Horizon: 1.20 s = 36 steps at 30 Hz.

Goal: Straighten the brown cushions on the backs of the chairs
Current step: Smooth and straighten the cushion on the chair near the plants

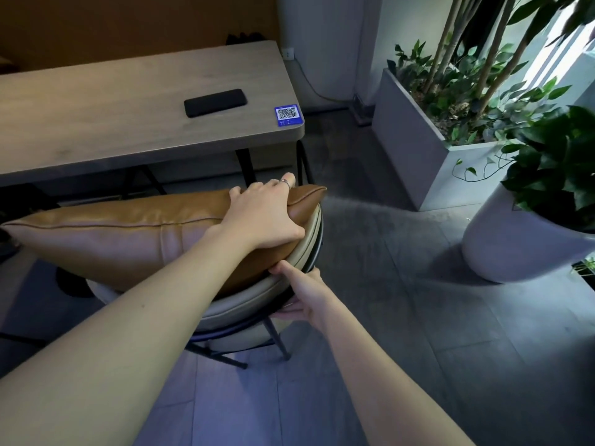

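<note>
My left hand point(264, 217) is closed over the right end of the brown cushion point(128, 233), fingers over its top and thumb against its side. The cushion lies along the top of the chair back point(257, 300). My right hand point(302, 294) grips the chair's rim just below. A grey rectangular planter point(415, 143) holds leafy stems; a round white pot point(515, 246) holds a green plant. On the table point(96, 117) lie a black phone point(215, 102) and a blue QR-code sticker point(288, 115), its small print unreadable.
</note>
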Each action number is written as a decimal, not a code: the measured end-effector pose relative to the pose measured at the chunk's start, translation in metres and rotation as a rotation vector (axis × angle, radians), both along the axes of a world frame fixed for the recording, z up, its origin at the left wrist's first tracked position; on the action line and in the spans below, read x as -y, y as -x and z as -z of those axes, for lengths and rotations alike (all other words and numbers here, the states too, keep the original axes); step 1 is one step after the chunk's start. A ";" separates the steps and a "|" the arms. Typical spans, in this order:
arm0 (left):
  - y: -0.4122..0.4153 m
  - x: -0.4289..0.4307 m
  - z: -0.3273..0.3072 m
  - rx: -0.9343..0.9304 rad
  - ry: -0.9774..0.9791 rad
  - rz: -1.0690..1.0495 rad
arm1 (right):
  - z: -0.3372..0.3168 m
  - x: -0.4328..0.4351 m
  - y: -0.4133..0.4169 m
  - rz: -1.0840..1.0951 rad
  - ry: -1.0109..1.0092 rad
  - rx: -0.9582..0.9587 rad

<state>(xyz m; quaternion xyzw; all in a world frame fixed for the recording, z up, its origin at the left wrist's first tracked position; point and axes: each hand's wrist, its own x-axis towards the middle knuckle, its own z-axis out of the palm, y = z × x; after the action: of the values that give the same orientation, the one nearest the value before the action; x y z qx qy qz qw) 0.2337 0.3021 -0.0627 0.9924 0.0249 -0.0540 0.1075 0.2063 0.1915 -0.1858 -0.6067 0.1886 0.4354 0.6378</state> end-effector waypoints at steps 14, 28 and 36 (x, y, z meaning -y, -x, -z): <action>-0.005 0.002 0.013 0.070 -0.019 -0.041 | -0.002 0.005 0.001 -0.045 0.053 0.086; -0.007 0.001 0.017 0.093 -0.032 -0.038 | 0.000 0.006 -0.010 0.022 0.060 0.142; 0.001 0.001 0.019 0.121 0.011 -0.055 | -0.003 0.011 -0.014 -0.073 0.086 0.156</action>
<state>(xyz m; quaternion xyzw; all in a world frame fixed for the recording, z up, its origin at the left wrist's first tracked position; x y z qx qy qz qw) 0.2329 0.3015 -0.0820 0.9922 0.0454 0.0090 0.1158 0.2204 0.1806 -0.1825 -0.6720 0.1346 0.4013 0.6077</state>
